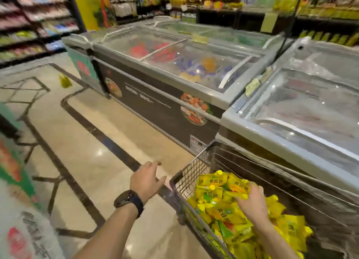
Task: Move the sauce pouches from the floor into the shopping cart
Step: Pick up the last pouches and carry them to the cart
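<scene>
I count one silver wire shopping cart at five o'clock, its yellow plastic sauce pouches too many to number, one blurred yellow packet at ten o'clock, and three glass-lidded grey chest freezers from twelve to three.

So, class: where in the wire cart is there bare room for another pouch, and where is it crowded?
Free: the far-right strip between the yellow sauce pouches and the silver wire shopping cart's wall beside the grey chest freezer. Crowded: the near-left heap under the right hand.
</scene>
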A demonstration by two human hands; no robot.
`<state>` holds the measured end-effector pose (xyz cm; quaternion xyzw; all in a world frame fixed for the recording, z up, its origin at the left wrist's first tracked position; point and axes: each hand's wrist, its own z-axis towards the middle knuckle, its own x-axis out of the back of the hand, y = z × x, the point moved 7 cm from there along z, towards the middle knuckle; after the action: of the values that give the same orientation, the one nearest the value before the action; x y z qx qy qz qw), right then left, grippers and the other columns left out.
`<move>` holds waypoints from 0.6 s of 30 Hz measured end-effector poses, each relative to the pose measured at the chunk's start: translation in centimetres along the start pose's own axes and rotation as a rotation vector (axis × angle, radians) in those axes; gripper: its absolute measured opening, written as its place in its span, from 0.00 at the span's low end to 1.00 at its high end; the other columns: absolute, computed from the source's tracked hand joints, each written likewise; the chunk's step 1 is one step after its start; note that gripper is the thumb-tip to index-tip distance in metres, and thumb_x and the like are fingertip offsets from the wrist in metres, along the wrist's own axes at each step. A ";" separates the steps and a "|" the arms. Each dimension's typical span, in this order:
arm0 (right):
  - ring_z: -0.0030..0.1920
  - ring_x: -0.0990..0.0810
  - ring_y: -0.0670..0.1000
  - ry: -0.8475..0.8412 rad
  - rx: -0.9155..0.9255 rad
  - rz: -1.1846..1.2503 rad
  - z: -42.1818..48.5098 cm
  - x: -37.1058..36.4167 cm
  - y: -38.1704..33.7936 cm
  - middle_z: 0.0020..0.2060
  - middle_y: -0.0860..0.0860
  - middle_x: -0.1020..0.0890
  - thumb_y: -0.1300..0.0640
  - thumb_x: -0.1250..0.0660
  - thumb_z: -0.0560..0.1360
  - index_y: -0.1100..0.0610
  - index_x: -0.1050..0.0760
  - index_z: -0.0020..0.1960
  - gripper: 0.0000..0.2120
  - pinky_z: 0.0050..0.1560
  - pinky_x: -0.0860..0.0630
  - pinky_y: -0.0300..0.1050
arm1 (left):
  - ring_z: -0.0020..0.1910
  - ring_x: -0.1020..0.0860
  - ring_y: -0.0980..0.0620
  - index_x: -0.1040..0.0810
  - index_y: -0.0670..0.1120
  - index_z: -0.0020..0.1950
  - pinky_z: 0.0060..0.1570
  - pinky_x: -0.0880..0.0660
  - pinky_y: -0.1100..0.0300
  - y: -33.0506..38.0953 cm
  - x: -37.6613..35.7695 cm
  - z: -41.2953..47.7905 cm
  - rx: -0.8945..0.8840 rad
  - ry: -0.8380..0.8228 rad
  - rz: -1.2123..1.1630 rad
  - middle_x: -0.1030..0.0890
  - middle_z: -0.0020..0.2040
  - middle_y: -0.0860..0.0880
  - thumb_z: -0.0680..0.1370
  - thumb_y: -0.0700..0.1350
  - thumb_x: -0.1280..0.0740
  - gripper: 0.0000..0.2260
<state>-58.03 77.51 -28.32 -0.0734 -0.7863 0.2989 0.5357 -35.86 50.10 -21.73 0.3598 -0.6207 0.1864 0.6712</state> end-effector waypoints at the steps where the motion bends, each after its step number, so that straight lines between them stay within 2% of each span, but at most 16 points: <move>1: 0.63 0.26 0.62 -0.026 0.070 -0.004 0.3 -0.1 -4.0 0.62 0.60 0.29 0.57 0.26 0.68 0.59 0.33 0.69 0.31 0.60 0.27 0.53 | 0.59 0.22 0.48 0.30 0.53 0.69 0.52 0.22 0.53 -2.2 2.4 -1.1 0.043 0.040 0.015 0.21 0.61 0.50 0.78 0.61 0.36 0.22; 5: 0.65 0.27 0.58 -0.097 0.403 -0.132 -1.7 -0.4 -20.1 0.65 0.56 0.30 0.48 0.27 0.70 0.54 0.35 0.72 0.35 0.62 0.26 0.52 | 0.61 0.23 0.45 0.33 0.53 0.72 0.54 0.22 0.51 -9.2 10.4 -5.5 0.181 0.132 0.083 0.23 0.64 0.48 0.79 0.61 0.37 0.25; 9: 0.68 0.31 0.56 -0.084 0.735 -0.305 -8.4 -1.4 -34.0 0.69 0.54 0.33 0.46 0.29 0.71 0.49 0.40 0.75 0.36 0.61 0.25 0.54 | 0.60 0.22 0.44 0.37 0.54 0.74 0.54 0.22 0.50 -15.8 17.3 -10.3 0.322 0.229 0.139 0.24 0.64 0.47 0.78 0.63 0.37 0.28; 12: 0.68 0.31 0.57 -0.068 0.906 -0.388 -12.2 -2.6 -40.2 0.69 0.54 0.33 0.48 0.30 0.72 0.49 0.41 0.75 0.36 0.61 0.26 0.55 | 0.59 0.23 0.46 0.39 0.54 0.76 0.55 0.22 0.50 -19.1 21.0 -12.9 0.409 0.277 0.170 0.24 0.63 0.48 0.77 0.64 0.37 0.30; 18: 0.64 0.29 0.56 -0.090 1.069 -0.430 -15.0 -5.2 -47.7 0.66 0.53 0.31 0.48 0.30 0.71 0.48 0.41 0.74 0.35 0.57 0.22 0.54 | 0.63 0.24 0.46 0.40 0.54 0.77 0.57 0.23 0.51 -23.2 25.6 -14.1 0.503 0.316 0.236 0.25 0.66 0.47 0.77 0.65 0.37 0.32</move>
<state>-32.80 42.48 -2.62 0.3815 -0.5456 0.5418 0.5130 -5.73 39.58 -2.38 0.4065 -0.4807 0.4644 0.6229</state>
